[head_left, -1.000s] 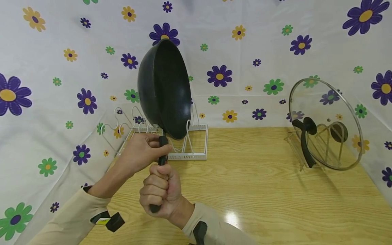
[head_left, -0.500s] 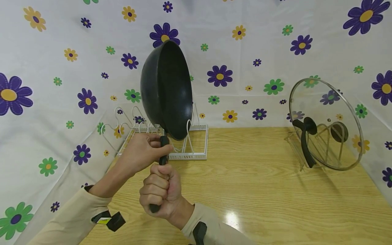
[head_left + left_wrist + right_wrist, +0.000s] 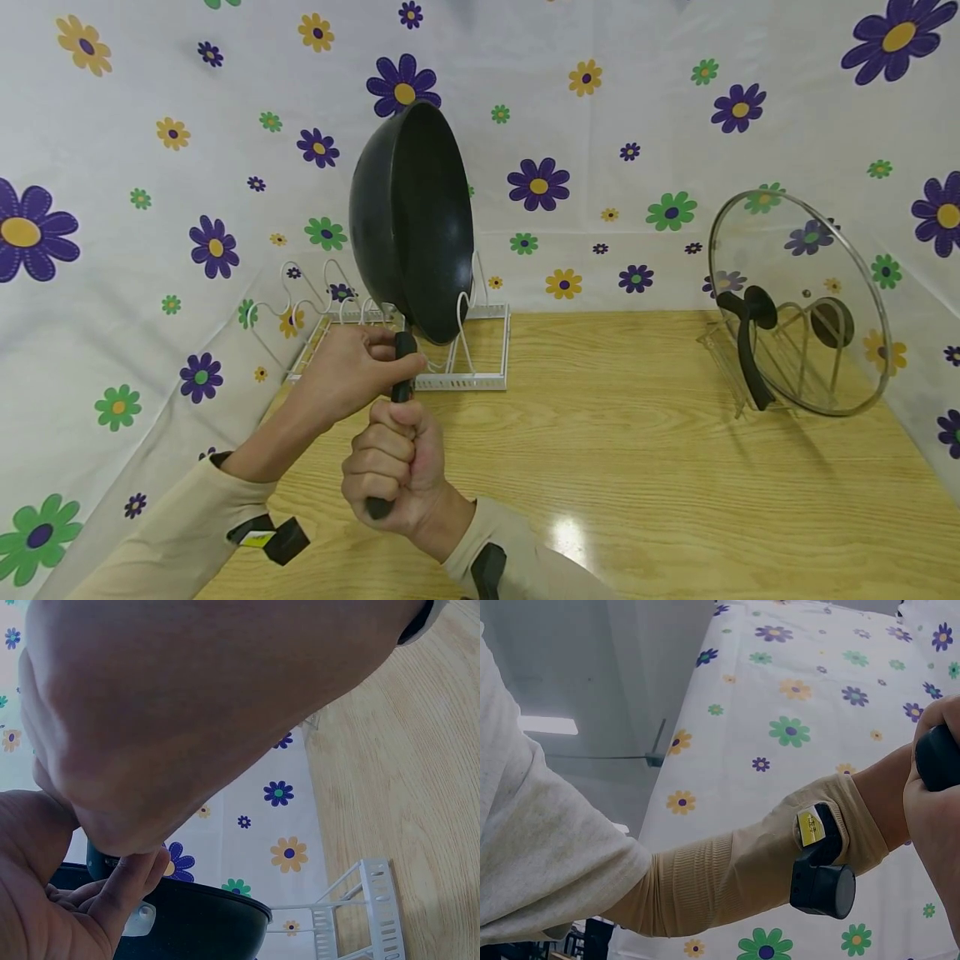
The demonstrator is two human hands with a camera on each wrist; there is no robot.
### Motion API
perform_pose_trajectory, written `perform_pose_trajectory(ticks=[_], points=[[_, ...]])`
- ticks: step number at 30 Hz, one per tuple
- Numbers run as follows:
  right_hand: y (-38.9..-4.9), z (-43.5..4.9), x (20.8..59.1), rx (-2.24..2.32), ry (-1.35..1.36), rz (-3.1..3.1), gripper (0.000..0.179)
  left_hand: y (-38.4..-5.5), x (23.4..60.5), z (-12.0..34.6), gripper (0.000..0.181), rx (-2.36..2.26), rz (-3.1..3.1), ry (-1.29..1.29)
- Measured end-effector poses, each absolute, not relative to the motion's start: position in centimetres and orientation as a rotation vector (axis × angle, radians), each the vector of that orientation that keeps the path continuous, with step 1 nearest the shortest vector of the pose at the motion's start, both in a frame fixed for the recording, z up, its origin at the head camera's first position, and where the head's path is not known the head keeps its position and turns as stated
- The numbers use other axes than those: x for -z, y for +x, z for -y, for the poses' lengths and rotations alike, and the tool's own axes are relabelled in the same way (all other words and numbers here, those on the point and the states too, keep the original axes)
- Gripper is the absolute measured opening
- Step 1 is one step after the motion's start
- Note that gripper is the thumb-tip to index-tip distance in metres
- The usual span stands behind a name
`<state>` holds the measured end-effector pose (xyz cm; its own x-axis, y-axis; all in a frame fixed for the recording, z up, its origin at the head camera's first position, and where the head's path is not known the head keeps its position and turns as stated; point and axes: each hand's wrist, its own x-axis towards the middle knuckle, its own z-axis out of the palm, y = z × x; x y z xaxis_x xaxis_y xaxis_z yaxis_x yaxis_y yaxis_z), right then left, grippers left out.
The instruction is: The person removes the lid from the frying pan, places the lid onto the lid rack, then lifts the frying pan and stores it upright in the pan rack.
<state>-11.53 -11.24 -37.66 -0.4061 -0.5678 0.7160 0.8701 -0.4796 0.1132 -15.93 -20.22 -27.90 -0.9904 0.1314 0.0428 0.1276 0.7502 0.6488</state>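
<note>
A dark wok (image 3: 435, 225) stands on its side, tilted, its open face turned to the right and its black handle (image 3: 403, 390) pointing down toward me. Its lower rim is at the white wire rack (image 3: 461, 383); whether the wok rests fully on the wires is hidden. My right hand (image 3: 397, 467) grips the lower handle in a fist, the handle's end poking out below. Just above it, my left hand (image 3: 345, 367) pinches the upper handle between thumb and fingers. In the left wrist view, the wok (image 3: 210, 919) shows below the left hand (image 3: 60, 892), partly covered.
At the right a glass lid (image 3: 795, 250) with a metal rim and black handle leans upright in a small stand (image 3: 723, 367). The wood-grain table (image 3: 600, 467) runs between lid and rack. Flower-patterned cloth (image 3: 585, 167) covers the wall behind and the left side.
The wok has shifted slightly to the right, its upper part turning a little that way. Both hands keep their hold on the handle and have barely moved.
</note>
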Motion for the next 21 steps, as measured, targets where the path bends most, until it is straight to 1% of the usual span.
perform_pose_trajectory(ticks=[10, 21], points=[[-11.60, 11.27, 37.61, 1.981, -0.786, 0.621, 0.047, -15.98, 27.97, 20.13, 0.025, -1.088, -2.934, 0.230], [-11.59, 11.13, 37.57, 1.973, -0.775, 0.650, 0.047, -16.15, 28.05, 19.95, 0.026, -0.981, -2.999, 0.217]])
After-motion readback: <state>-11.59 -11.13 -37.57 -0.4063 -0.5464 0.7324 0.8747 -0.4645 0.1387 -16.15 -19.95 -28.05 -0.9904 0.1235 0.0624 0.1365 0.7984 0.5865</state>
